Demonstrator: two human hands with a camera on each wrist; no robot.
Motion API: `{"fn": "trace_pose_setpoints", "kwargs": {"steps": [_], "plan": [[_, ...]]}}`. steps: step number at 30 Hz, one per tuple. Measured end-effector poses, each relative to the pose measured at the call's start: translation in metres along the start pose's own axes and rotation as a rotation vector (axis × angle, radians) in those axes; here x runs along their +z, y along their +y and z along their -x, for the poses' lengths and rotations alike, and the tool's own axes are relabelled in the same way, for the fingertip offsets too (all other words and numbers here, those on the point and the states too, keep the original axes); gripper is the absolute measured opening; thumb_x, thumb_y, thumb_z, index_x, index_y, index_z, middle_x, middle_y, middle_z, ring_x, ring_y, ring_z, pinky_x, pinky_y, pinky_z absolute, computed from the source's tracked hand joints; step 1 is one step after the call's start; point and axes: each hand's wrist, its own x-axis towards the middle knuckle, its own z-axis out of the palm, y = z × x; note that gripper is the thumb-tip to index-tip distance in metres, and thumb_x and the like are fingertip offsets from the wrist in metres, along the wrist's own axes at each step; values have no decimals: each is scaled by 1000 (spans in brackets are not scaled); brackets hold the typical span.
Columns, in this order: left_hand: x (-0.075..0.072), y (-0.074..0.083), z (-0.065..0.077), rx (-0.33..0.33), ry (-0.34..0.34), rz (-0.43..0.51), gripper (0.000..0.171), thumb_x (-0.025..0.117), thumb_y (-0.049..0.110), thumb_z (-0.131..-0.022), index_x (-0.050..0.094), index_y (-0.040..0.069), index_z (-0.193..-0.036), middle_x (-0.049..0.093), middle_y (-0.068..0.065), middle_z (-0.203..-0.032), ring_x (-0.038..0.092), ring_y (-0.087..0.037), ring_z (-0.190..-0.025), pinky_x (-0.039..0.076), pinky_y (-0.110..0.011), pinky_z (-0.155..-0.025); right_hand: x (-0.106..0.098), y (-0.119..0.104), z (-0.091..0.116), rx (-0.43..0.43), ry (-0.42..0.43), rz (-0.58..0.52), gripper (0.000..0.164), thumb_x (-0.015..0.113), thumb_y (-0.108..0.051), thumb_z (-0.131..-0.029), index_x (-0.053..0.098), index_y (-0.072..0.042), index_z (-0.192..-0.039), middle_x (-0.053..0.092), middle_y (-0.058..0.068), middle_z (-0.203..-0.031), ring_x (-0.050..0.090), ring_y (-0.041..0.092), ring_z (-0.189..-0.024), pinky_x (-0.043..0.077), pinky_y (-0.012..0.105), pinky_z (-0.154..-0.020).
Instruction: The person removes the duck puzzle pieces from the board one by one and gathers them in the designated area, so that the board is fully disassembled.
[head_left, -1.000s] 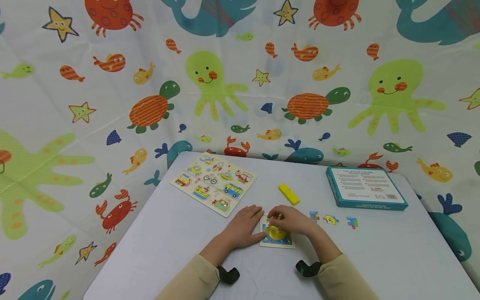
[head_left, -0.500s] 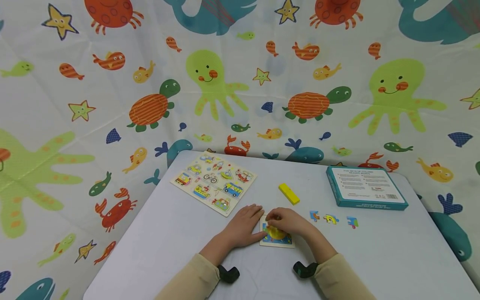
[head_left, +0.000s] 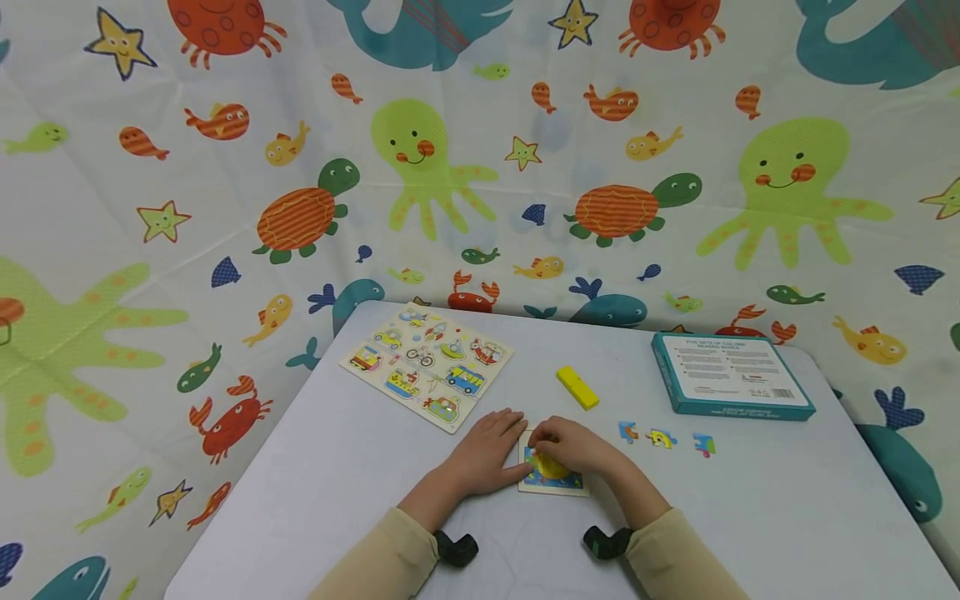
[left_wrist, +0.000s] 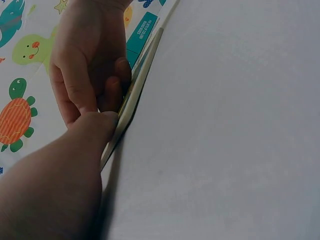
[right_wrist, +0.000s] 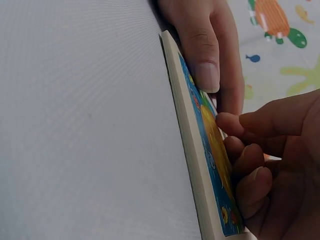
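Note:
A small square jigsaw puzzle (head_left: 555,481) with a pale wooden frame and a yellow and blue sea picture lies on the table. My left hand (head_left: 487,454) rests flat at its left side, and in the right wrist view the left thumb (right_wrist: 206,75) presses on its edge. My right hand (head_left: 573,442) is over the puzzle's upper part with curled fingers. Its thumb and forefinger meet at the picture's upper left, pinching a puzzle piece that the fingers almost wholly hide. In the left wrist view the puzzle frame (left_wrist: 131,102) appears edge-on.
Three loose pieces, including a yellow puzzle piece (head_left: 662,438), lie right of the puzzle. Behind are a yellow block (head_left: 577,387) and a teal box (head_left: 735,377). A vehicle peg board (head_left: 427,367) lies at the back left, before a sea-animal cloth (head_left: 450,267).
My right hand has shifted slightly left and lower over the puzzle, its fingertips drawing closer to the picture. My left hand has stayed in place, and the loose pieces lie as before.

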Motion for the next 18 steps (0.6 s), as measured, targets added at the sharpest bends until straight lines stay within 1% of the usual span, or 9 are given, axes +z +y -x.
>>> {"fn": "trace_pose_setpoints", "kwargs": {"steps": [8, 13, 18], "plan": [[-2, 1, 1, -1, 0, 4, 77, 46, 65, -95, 36, 15, -154, 33, 0, -160, 25, -20, -151, 22, -39, -125, 1, 0, 0, -16, -4, -7, 12, 55, -11, -99, 66, -16, -102, 60, -2, -99, 53, 16, -88, 47, 33, -79], [-2, 1, 1, 5, 10, 0, 77, 46, 65, -95, 37, 15, -153, 34, 0, -160, 26, -21, -150, 23, -39, -125, 1, -1, 0, -8, -11, -37, 10, 56, -12, -98, 64, -17, -103, 62, -3, -96, 55, 16, -87, 48, 32, -78], [-1, 0, 1, 8, 16, 0, 77, 46, 65, -95, 38, 15, -153, 35, -1, -159, 27, -21, -150, 24, -40, -125, 1, -1, 1, -7, -8, -68, 8, 60, -15, -97, 64, -18, -103, 62, -3, -92, 55, 16, -86, 48, 30, -74]]}}
